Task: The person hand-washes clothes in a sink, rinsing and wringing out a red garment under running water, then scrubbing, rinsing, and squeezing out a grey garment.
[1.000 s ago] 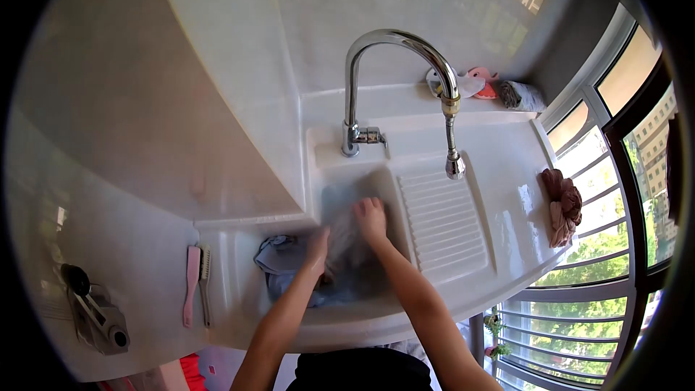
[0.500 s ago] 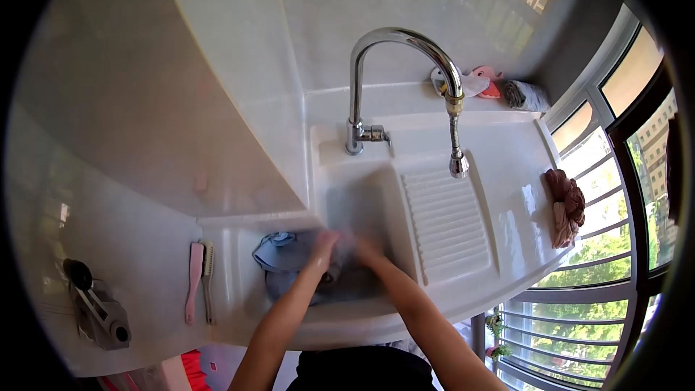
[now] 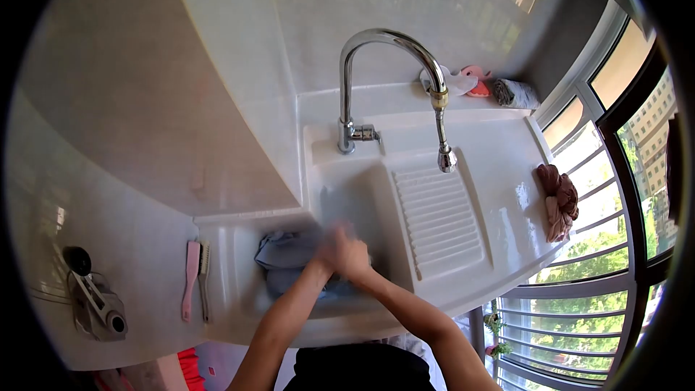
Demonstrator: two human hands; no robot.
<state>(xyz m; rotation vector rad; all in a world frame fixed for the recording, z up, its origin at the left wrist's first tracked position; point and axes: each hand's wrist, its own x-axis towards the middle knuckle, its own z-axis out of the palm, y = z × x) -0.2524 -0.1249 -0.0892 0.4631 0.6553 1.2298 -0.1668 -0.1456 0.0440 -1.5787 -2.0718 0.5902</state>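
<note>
Cloth (image 3: 282, 250): rumpled, blue-grey
Left hand (image 3: 326, 253), right hand (image 3: 352, 258): blurred together; I cannot tell what their fingers (image 3: 339, 235) hold
Washboard (image 3: 438, 221): white, ridged
Tap (image 3: 346, 90): curved, shiny

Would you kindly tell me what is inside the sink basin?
Blue-grey cloth lies in the sink basin, with the left hand and right hand close together beside it. Anything between the hands or beneath the cloth is covered and cannot be seen.

The left forearm (image 3: 289, 315) points toward one o'clock, the right forearm (image 3: 402, 300) toward ten, both bare. The left hand (image 3: 325, 255) and right hand (image 3: 352, 258) meet at six o'clock from the view's centre, fingers (image 3: 341, 231) too blurred to show their grip.
</note>
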